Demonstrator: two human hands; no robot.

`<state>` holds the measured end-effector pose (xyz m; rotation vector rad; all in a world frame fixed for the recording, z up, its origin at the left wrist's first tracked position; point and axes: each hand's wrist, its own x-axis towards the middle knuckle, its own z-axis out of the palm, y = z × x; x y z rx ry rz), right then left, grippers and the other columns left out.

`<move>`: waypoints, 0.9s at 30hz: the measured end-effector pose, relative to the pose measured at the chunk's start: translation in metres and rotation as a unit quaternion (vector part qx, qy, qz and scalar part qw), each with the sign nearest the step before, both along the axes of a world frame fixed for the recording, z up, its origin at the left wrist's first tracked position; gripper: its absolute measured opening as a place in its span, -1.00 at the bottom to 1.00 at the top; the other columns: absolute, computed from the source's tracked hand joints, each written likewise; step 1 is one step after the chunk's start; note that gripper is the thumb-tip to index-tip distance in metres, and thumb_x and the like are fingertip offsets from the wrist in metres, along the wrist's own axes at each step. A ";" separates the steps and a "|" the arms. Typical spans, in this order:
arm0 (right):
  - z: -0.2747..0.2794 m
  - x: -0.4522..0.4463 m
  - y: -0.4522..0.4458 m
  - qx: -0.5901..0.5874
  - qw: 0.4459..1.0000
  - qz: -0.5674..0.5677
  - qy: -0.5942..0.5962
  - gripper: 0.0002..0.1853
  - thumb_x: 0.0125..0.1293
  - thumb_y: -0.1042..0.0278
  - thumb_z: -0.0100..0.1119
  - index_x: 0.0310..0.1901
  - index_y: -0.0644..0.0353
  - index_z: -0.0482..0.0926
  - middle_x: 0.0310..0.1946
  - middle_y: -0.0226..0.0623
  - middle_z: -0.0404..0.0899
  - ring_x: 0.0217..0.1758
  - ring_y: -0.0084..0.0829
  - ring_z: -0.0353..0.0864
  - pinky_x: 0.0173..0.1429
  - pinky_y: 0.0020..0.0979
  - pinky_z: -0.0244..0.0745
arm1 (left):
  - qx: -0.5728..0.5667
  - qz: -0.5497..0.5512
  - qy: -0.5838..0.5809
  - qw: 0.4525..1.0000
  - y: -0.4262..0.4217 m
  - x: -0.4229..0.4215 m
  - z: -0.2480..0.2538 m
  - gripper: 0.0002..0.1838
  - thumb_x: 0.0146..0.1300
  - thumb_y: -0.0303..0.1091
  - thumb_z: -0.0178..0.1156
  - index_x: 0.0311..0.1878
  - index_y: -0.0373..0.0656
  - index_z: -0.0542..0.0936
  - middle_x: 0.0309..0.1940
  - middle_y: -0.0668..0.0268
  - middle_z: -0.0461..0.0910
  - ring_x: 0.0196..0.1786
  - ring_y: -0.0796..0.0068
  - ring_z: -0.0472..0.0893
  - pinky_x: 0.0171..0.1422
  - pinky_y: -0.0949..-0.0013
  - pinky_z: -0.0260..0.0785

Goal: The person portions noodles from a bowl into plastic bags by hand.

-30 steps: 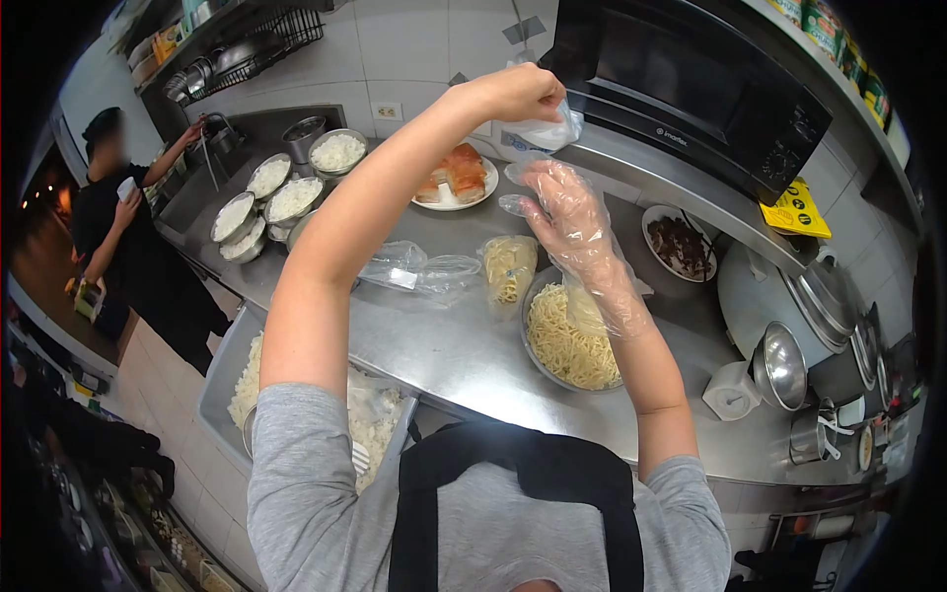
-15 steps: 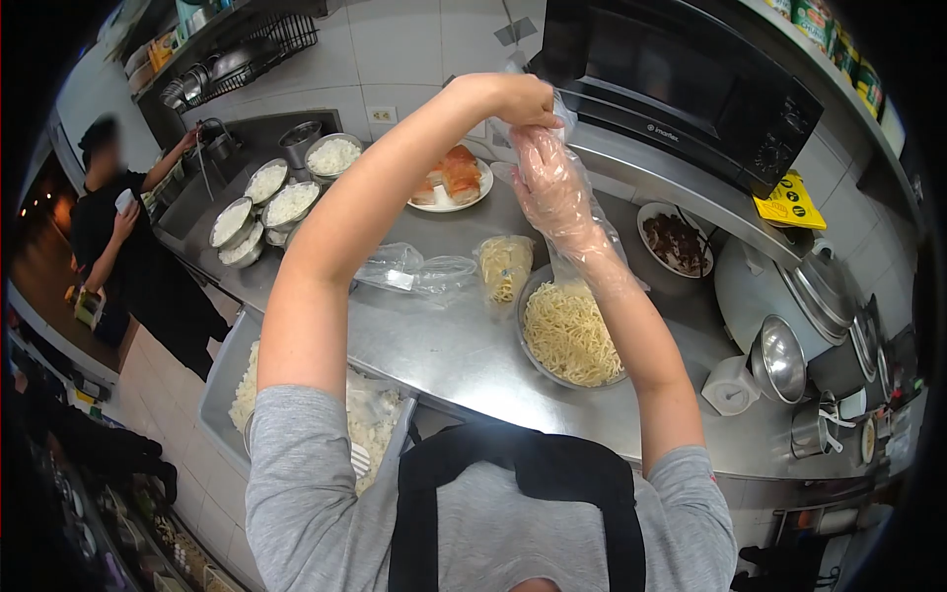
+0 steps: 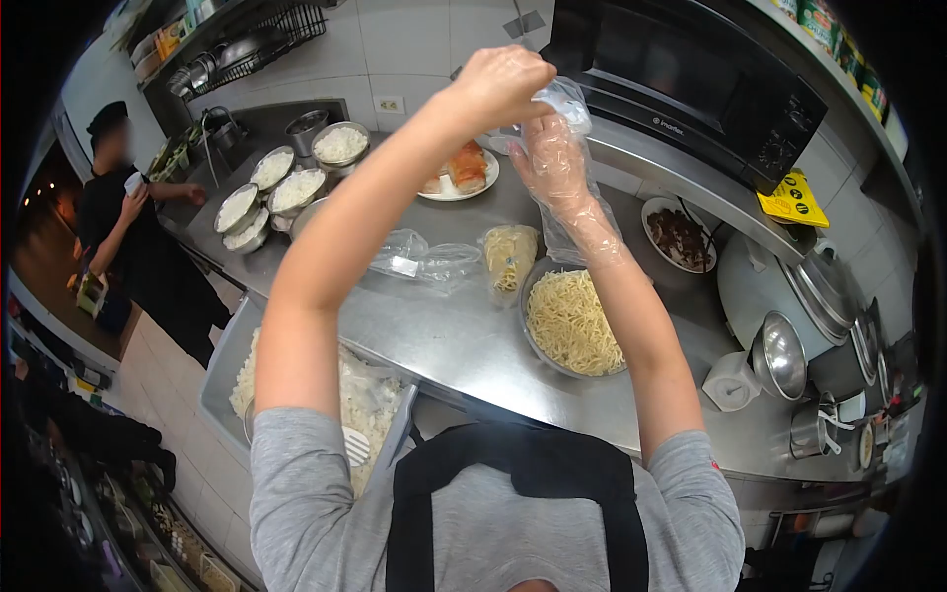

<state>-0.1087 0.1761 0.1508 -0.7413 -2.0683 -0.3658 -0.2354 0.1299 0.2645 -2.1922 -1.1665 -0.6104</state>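
My left hand (image 3: 505,81) is bare and raised in front of the black oven. Its fingers are closed on the top of a clear plastic bag (image 3: 574,107). That bag is drawn over my right hand (image 3: 554,166) like a loose glove and reaches past the wrist. Inside the plastic, the right hand's fingers point up with the thumb apart. Below the right forearm sits a metal bowl of noodles (image 3: 572,324). A small plastic bag of noodles (image 3: 510,259) stands left of the bowl, and crumpled clear plastic bags (image 3: 424,262) lie farther left.
Several bowls of rice (image 3: 296,190) stand at the back left, near a plate of browned food (image 3: 472,178). A rice tub (image 3: 402,434) is below the counter edge. At right are a dark-food bowl (image 3: 679,237), a scale (image 3: 730,383) and a large pot (image 3: 769,286). One person (image 3: 138,217) stands left.
My left hand has moved up and slightly left, its wrist lifting away from the right hand. The right hand has shifted a little right. The person at left has drawn an arm back.
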 end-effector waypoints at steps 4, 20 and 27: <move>0.004 0.000 -0.018 0.089 0.994 -0.058 -0.014 -0.38 0.02 0.31 0.30 0.14 0.33 0.36 0.14 0.02 0.38 0.20 -0.04 0.37 0.24 -0.17 0.29 | 0.036 0.061 0.015 0.997 0.035 0.006 -0.021 -0.82 0.09 -0.38 0.17 -0.20 -0.11 0.61 -0.26 0.28 0.61 -0.08 0.21 0.58 -0.06 0.20 0.47; -0.043 0.032 -0.074 -0.233 0.929 0.246 0.153 -0.06 -0.02 -0.08 0.42 0.30 0.31 0.23 0.27 0.06 0.26 0.39 -0.10 0.19 0.41 -0.14 0.13 | -0.069 -0.093 -0.616 0.779 -0.136 -0.076 -0.094 -0.68 0.42 -0.12 -0.06 -0.33 -0.13 0.51 -0.53 0.43 0.50 -0.49 0.68 0.44 -0.43 0.57 0.29; -0.124 0.066 -0.134 -0.609 0.566 0.387 0.398 -0.05 -0.04 0.29 0.50 0.35 0.28 0.12 0.20 0.04 0.32 0.26 -0.16 0.35 0.25 -0.19 0.34 | -0.517 -0.084 -0.689 0.500 -0.181 0.018 -0.307 -0.74 0.30 -0.36 -0.13 -0.29 -0.26 0.55 -0.36 0.20 0.62 -0.40 0.52 0.54 -0.38 0.49 0.46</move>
